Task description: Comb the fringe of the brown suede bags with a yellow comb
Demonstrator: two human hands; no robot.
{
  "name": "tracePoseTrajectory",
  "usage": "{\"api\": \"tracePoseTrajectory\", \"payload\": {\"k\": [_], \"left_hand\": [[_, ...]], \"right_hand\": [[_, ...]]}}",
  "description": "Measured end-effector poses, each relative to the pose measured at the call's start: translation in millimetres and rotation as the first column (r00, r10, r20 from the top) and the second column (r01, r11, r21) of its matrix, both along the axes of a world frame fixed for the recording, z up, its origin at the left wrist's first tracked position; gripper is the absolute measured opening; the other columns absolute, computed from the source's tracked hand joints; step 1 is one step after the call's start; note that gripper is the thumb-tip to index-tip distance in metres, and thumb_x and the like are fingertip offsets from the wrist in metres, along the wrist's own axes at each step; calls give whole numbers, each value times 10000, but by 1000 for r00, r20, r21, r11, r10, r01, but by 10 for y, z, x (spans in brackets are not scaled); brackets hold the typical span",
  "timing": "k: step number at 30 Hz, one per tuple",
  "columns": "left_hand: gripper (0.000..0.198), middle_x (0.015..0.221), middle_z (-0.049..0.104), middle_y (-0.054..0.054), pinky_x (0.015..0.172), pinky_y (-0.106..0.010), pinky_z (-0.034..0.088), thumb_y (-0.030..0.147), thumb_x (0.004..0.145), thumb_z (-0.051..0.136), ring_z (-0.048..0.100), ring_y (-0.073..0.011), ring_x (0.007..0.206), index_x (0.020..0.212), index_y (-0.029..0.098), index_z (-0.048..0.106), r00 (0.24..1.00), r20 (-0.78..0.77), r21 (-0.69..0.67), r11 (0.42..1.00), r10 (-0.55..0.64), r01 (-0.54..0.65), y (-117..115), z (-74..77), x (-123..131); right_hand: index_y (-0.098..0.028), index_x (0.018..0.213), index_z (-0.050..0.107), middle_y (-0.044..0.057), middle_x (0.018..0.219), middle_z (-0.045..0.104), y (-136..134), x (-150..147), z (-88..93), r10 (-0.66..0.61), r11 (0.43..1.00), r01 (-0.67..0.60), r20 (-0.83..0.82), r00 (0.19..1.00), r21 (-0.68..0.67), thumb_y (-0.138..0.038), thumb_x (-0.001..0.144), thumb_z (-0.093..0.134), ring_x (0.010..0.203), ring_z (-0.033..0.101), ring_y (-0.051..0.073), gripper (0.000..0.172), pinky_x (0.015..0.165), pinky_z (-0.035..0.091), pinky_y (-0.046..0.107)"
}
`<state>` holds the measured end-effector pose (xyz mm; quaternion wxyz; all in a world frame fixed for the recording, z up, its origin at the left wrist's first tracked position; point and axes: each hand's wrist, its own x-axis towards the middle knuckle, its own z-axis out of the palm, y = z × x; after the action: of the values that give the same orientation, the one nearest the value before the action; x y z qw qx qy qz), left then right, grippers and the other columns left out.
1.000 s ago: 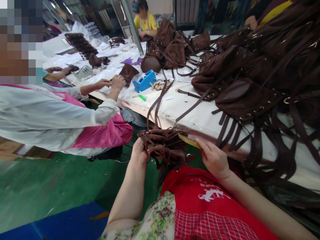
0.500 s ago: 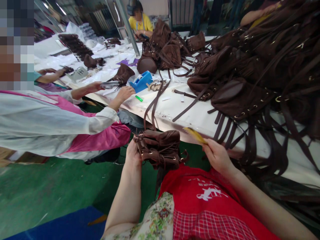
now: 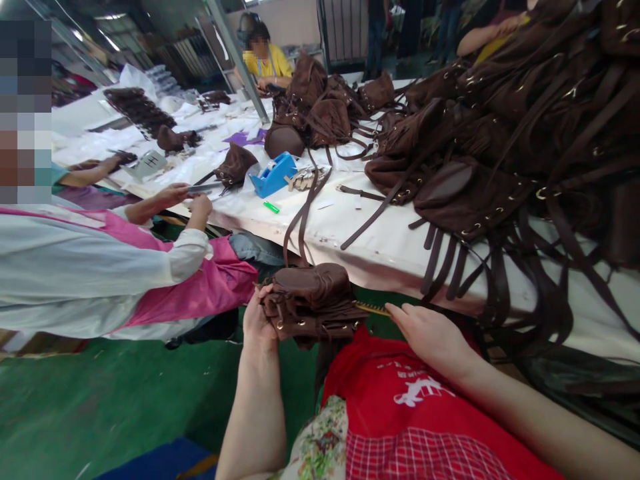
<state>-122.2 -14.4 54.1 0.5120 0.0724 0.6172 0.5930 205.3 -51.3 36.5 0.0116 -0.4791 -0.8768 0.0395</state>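
A small dark brown drawstring bag [image 3: 313, 297] with metal eyelets is held in front of my red apron, off the table's front edge. Its left end is gripped by my left hand [image 3: 260, 313], whose fingers are partly hidden behind the bag. My right hand [image 3: 425, 330] is closed on the handle of a yellow brush [image 3: 373, 308]. Dark bristles show along the brush, and its tip is at the bag's right side; whether it touches is unclear. Two long straps [image 3: 303, 220] run from the bag up onto the table.
Many brown bags [image 3: 480, 193] are heaped on the white table [image 3: 330, 233], straps hanging over its edge. A blue tape dispenser [image 3: 275, 175] and a green object [image 3: 271, 207] lie ahead. To my left, a co-worker in a pink apron [image 3: 200, 287] handles something; other people work farther back.
The brush has come down and left from a raised position to the bag's right side. The bag has turned, showing its smooth oval base. The co-worker's near hand has drawn back from the tape dispenser.
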Motion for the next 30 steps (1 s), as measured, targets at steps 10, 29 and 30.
{"api": "tracePoseTrajectory", "payload": {"k": [10,29,30], "left_hand": [[370,532,574,18,551,-215,507,301,932,452,567,-94,467,590,167,488,966,250,18,998,59,-65,20,-67,318],[449,1109,656,-102,935,-386,434,335,683,727,598,-299,1023,1119,253,656,35,-913,-50,196,-407,979,74,145,986],[441,1133,638,-109,969,-412,411,373,683,729,573,-310,1061,1101,249,665,35,-913,-44,184,-407,982,91,194,1028]], "right_hand": [[-181,1371,439,63,758,610,5,314,-26,-180,948,168,20,983,268,-179,930,375,708,546,198,446,638,381,314],[-217,1378,443,72,797,621,346,120,323,-41,898,133,-222,974,418,-214,937,394,742,551,198,445,699,416,313],[-207,1366,458,74,801,625,358,94,353,-41,913,140,-254,966,384,-218,942,383,753,559,201,431,711,426,314]]}}
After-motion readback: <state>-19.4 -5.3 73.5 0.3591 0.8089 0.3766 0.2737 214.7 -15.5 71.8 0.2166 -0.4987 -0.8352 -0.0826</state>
